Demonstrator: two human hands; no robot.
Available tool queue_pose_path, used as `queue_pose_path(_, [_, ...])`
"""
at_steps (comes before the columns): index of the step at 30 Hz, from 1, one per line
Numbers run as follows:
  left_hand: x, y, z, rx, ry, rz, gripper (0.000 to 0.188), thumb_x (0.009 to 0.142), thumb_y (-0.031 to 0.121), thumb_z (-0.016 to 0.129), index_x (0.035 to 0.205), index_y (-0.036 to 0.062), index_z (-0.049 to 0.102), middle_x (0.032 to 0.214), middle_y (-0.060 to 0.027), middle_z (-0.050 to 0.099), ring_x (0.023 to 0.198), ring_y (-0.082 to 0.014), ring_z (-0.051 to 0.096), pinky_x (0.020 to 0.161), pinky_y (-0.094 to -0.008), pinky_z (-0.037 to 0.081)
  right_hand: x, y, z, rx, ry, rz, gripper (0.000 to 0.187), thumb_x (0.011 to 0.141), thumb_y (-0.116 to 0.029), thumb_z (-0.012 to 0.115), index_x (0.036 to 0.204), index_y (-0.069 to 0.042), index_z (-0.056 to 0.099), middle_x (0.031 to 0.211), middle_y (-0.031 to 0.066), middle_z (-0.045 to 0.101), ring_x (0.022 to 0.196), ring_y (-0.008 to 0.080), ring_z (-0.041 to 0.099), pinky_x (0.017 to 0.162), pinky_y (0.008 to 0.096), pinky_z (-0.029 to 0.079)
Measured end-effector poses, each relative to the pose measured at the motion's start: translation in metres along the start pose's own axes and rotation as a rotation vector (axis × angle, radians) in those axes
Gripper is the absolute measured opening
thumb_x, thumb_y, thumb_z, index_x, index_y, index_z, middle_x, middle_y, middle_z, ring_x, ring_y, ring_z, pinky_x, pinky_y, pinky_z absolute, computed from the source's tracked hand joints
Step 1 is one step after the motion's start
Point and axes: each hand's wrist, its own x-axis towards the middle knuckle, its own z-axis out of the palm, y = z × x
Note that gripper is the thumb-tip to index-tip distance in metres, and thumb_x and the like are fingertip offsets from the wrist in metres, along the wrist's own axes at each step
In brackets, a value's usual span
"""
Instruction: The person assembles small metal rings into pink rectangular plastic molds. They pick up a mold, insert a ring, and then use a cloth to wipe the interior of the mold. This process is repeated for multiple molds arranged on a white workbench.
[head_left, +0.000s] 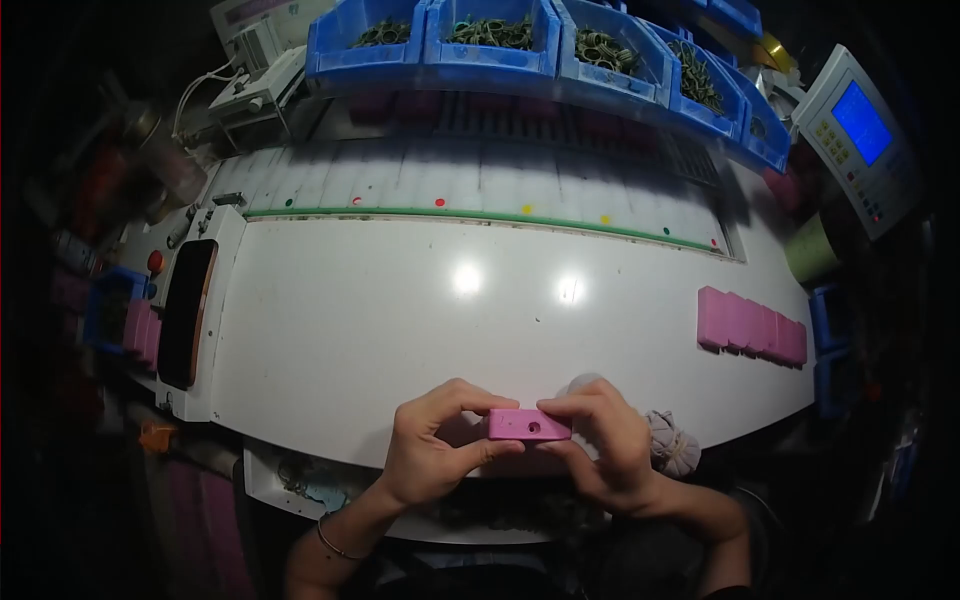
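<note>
Between my two hands is a small pink rectangular block (512, 426) with a round dark hole in its upward face. My left hand (425, 438) pinches its left end between thumb and fingers. At the other end, my right hand (608, 440) grips it the same way. The block is held level just above the near edge of the white table (400, 310). Beside my right hand lies a tied greyish cloth bundle (673, 445).
A row of pink blocks (752, 325) stands at the table's right. Along the back, blue bins (490, 62) hold small metal-looking parts. A phone (188, 315) lies left; a control panel (862, 125) with a blue screen stands right. Below the near edge is an open drawer (265, 485).
</note>
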Motion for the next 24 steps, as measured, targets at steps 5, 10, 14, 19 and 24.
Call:
queue_pose_path(5, [0.01, 0.005, -0.005, -0.513, -0.021, -0.2, 0.052, 0.083, 0.023, 0.067, 0.124, -0.0001, 0.045, 0.117, -0.0106, 0.052, 0.107, -0.0173, 0.053, 0.091, -0.0279, 0.044, 0.01, -0.007, -0.001, 0.11, -0.042, 0.122, 0.029, 0.073, -0.002, 0.069, 0.1, 0.001, 0.058, 0.083, 0.0086, 0.058, 0.073, 0.0194, 0.055, 0.062, 0.0295, 0.043])
queue_pose_path(10, [0.015, 0.038, -0.035, -0.558, -0.421, -0.558, 0.082, 0.085, 0.069, 0.024, 0.125, -0.0002, 0.044, 0.11, -0.0121, 0.057, 0.094, -0.0171, 0.057, 0.081, -0.0292, 0.047, 0.016, -0.01, 0.025, 0.486, 0.12, 0.204, 0.028, 0.078, -0.003, 0.064, 0.104, 0.003, 0.054, 0.094, 0.0134, 0.056, 0.083, 0.0197, 0.057, 0.076, 0.0276, 0.046])
queue_pose_path(14, [0.013, 0.053, -0.069, -0.444, -0.114, -0.607, 0.07, 0.093, 0.058, 0.025, 0.113, -0.0034, 0.053, 0.095, -0.0103, 0.061, 0.079, -0.0147, 0.058, 0.072, -0.027, 0.047, 0.022, -0.001, 0.044, 0.339, 0.066, 0.098, 0.036, 0.082, 0.0, 0.059, 0.115, 0.004, 0.046, 0.111, 0.0143, 0.049, 0.093, 0.0191, 0.057, 0.079, 0.0273, 0.046])
queue_pose_path(19, [0.042, 0.054, -0.159, -0.148, 0.376, -0.349, 0.03, 0.091, 0.028, 0.053, 0.099, 0.0006, 0.06, 0.079, -0.0002, 0.058, 0.067, -0.0048, 0.052, 0.062, -0.0192, 0.043, 0.011, 0.006, 0.06, 0.036, -0.083, -0.033, 0.033, 0.077, 0.005, 0.059, 0.109, 0.002, 0.052, 0.111, 0.0169, 0.049, 0.087, 0.0241, 0.058, 0.071, 0.0287, 0.049])
queue_pose_path(24, [0.094, 0.052, -0.253, 0.336, 0.664, -0.323, 0.051, 0.069, 0.016, 0.074, 0.111, -0.0069, 0.057, 0.093, -0.0094, 0.062, 0.08, -0.0137, 0.06, 0.068, -0.0269, 0.05, 0.002, 0.004, 0.061, -0.039, -0.037, -0.118, 0.026, 0.081, -0.001, 0.06, 0.107, -0.001, 0.055, 0.11, 0.0228, 0.052, 0.091, 0.0346, 0.057, 0.076, 0.0384, 0.048])
